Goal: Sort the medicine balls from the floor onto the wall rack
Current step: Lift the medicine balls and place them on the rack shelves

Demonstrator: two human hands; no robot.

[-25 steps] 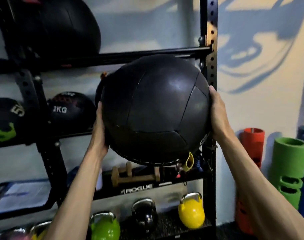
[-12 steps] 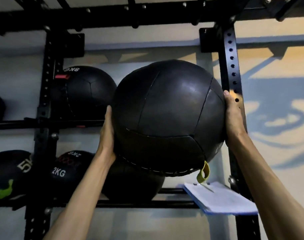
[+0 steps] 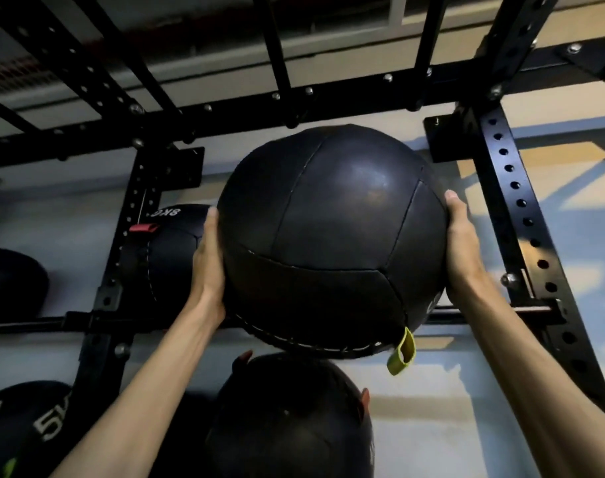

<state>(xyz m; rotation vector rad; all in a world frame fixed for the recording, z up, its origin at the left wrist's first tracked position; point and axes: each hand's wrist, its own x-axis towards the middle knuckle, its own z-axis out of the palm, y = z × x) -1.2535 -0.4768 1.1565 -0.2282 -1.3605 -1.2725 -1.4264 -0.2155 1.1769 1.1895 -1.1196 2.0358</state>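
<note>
While left hand and right hand press medicine ball, grip is spread | yellow loop points down (lower right)

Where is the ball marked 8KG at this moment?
Head view, left of centre: the 8KG ball sits on the rack's shelf rail, beside the left perforated upright and partly hidden behind the left hand and the large black ball.

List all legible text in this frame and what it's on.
"8KG", upside down: on the upper-shelf ball behind the left hand.
"5K", remainder not visible: on the lower-left ball.
Pale mark low on the right side of the held ball: too dim to read.
</note>
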